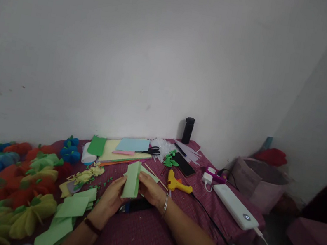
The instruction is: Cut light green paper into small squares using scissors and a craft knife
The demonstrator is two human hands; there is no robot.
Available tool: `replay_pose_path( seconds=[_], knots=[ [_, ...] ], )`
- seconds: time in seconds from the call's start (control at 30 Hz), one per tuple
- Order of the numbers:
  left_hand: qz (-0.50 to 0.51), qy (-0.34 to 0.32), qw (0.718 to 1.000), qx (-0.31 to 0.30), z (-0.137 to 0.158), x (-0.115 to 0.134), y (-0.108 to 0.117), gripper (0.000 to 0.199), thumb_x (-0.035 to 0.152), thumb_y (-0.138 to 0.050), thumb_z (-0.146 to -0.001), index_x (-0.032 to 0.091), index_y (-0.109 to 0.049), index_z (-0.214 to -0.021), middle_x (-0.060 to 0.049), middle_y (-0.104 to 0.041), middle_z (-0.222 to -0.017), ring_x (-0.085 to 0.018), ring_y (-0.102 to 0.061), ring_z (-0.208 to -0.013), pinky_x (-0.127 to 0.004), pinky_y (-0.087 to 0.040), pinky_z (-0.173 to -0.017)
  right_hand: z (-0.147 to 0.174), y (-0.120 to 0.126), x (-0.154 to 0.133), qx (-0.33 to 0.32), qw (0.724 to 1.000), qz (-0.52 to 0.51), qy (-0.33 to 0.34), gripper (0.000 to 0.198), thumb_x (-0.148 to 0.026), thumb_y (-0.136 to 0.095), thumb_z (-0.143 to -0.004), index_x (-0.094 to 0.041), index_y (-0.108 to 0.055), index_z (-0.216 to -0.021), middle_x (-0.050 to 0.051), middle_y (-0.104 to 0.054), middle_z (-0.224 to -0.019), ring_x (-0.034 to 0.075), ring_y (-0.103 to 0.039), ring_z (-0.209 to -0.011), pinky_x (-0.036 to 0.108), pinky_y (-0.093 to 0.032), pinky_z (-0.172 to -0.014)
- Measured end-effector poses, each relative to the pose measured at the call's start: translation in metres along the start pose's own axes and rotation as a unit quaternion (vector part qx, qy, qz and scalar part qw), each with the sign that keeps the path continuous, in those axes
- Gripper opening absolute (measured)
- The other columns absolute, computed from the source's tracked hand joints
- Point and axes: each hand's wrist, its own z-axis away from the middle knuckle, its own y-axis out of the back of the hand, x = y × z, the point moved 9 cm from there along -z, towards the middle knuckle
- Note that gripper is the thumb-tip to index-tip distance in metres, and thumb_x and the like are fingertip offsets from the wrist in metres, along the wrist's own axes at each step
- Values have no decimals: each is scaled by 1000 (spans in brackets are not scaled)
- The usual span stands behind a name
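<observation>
A light green folded sheet (132, 180) stands upright between my two hands over the table. My left hand (112, 195) grips its left edge, fingers closed round it. From the right, my right hand (151, 188) holds the other edge, with thumb and fingers partly hidden behind the sheet. More light green sheets (73, 206) lie in a loose pile beside my left forearm. A yellow hot glue gun (178, 183) rests on the cloth just right of my right hand. Beneath the hands sits a dark object, mostly covered.
Colourful puffy pumpkin shapes (24, 187) crowd the left side. Scissors (153, 150), coloured sheets (133, 145), a phone (184, 165) and a black bottle (188, 130) are along the back. A white power bank (235, 207) with cables lies right, near a pink bin (255, 184).
</observation>
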Motion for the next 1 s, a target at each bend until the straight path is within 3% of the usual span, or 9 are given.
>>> replay_pose_path(
  seconds=[0.17, 0.27, 0.43, 0.53, 0.6, 0.77, 0.87, 0.93, 1.0],
  knots=[
    [-23, -9, 999, -20, -4, -1, -1, 46, 50, -69, -62, 17, -63, -92, -8, -71, -84, -24, -64, -75, -30, -49, -58, -4, 4, 7, 26, 1000, -6, -10, 37, -46, -64, -73, -17, -62, -96, 4, -67, -85, 14, -60, -68, 24, -45, -60],
    [-144, -88, 985, 16, -12, 10, 12, 46, 57, -59, -68, 15, -63, -87, -8, -69, -77, -20, -62, -63, -29, -48, -54, -9, 21, 5, 86, 991, 102, 3, 31, -41, -62, -72, -16, -65, -92, 3, -68, -79, 14, -58, -60, 25, -44, -57],
    [-336, -183, 916, 118, -25, 38, 48, 33, 47, -48, -73, 17, -59, -65, 2, -52, -47, -13, -46, -41, -23, -35, -43, -12, 49, -39, 164, 911, 342, 164, 23, -25, -54, -75, -19, -68, -92, 2, -69, -88, 18, -60, -78, 30, -47, -74],
    [-402, -190, 888, 117, -31, 46, 58, 27, 40, -52, -68, 18, -57, -53, 2, -49, -42, -14, -45, -42, -25, -34, -44, -10, 68, -50, 219, 890, 368, 159, 29, -23, -43, -79, -17, -66, -97, 3, -69, -83, 18, -60, -73, 28, -48, -66],
    [-425, -203, 876, 108, -32, 50, 58, 23, 37, -55, -65, 19, -57, -51, 0, -54, -48, -16, -50, -50, -26, -38, -51, -8, 72, -54, 230, 876, 396, 150, 27, -22, -43, -80, -16, -65, -93, 3, -68, -77, 18, -60, -70, 27, -46, -63],
    [-446, -273, 847, 96, -24, 57, 43, 24, 40, -50, -76, 19, -63, -76, -3, -66, -76, -21, -60, -76, -32, -45, -71, 7, 76, -74, 285, 810, 487, 161, 10, -21, -54, -75, -18, -63, -77, 5, -65, -72, 17, -56, -71, 27, -41, -69],
    [-421, -270, 862, 84, -19, 52, 33, 25, 38, -52, -77, 17, -63, -87, -5, -66, -81, -22, -61, -79, -35, -47, -75, 19, 87, -90, 353, 828, 385, 203, 16, -30, -52, -79, -18, -61, -84, 5, -66, -79, 17, -56, -72, 26, -42, -66],
    [-391, -259, 881, 68, -15, 47, 25, 37, 36, -58, -74, 15, -60, -105, -7, -66, -87, -21, -62, -79, -37, -49, -76, 17, 86, -87, 330, 885, 254, 207, 22, -36, -54, -77, -18, -61, -88, 4, -66, -80, 16, -56, -69, 27, -44, -63],
    [-355, -268, 895, 24, -6, 46, 10, 64, 30, -65, -70, 18, -45, -129, -10, -64, -105, -20, -63, -85, -37, -51, -76, 6, 73, -69, 254, 947, 129, 150, 28, -38, -61, -72, -17, -61, -90, 3, -66, -76, 15, -55, -60, 26, -44, -56]
  ],
)
